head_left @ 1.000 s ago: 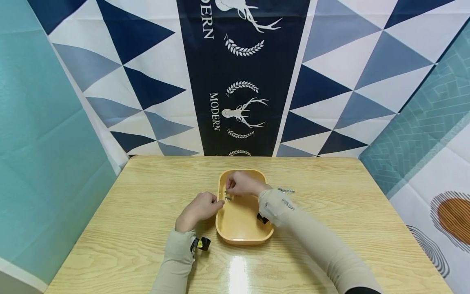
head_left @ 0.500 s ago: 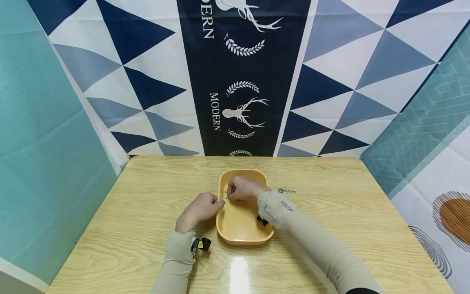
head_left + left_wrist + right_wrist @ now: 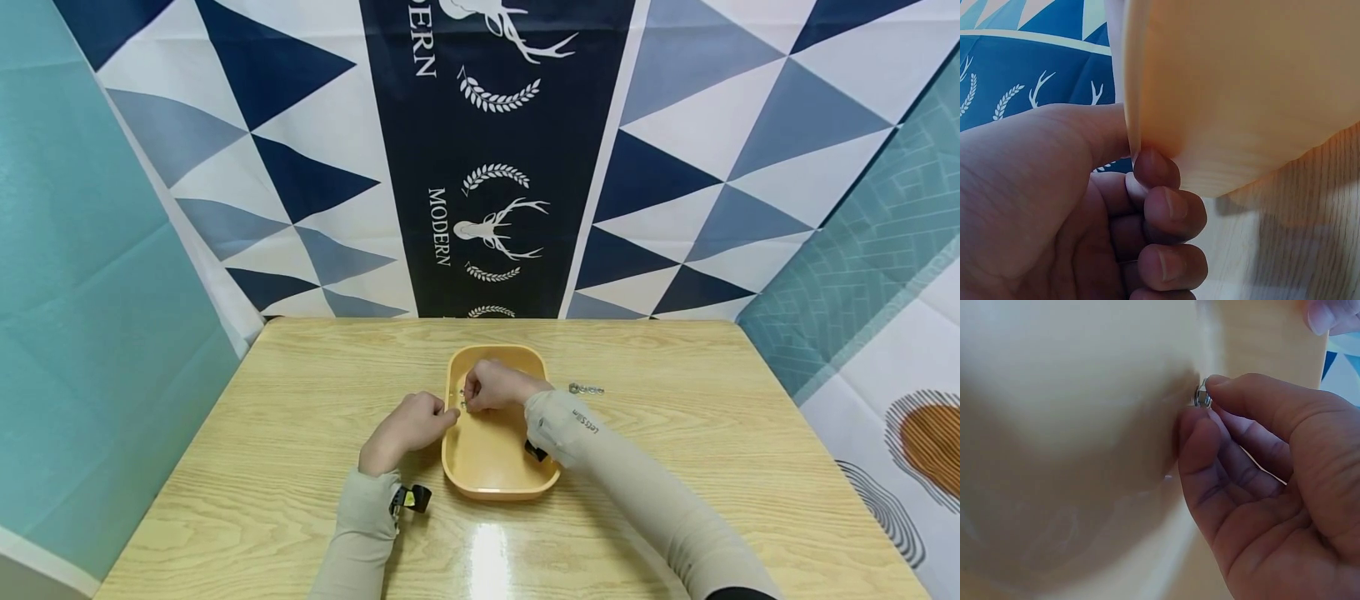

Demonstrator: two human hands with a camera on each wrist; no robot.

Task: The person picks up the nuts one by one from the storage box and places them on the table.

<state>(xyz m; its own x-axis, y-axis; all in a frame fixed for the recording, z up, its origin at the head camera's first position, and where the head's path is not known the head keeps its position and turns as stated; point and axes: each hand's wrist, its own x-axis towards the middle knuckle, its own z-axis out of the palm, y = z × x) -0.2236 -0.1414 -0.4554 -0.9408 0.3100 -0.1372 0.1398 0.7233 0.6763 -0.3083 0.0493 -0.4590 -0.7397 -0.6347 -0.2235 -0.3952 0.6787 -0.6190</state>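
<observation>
A yellow-orange tray [image 3: 495, 467] lies on the wooden table, its long sides running front to back. My left hand [image 3: 412, 421] grips its left rim; in the left wrist view the thumb and curled fingers [image 3: 1175, 209] pinch the rim's edge. Inside the tray, near the left wall, my right hand [image 3: 495, 385] pinches a small shiny metal hex nut [image 3: 1202, 396] between thumb and fingertips, close over the tray's floor. Other tiny metal pieces [image 3: 462, 392] lie beside those fingertips, partly hidden by the hand.
To the right of the tray, several small metal nuts [image 3: 587, 389] form a short row on the table [image 3: 660, 433]. A patterned cloth [image 3: 487, 167] hangs along the table's back edge. The right forearm passes over the tray's right rim.
The right hand has come slightly down and toward the front inside the tray, then stayed nearly still. The left hand keeps its grip on the rim.
</observation>
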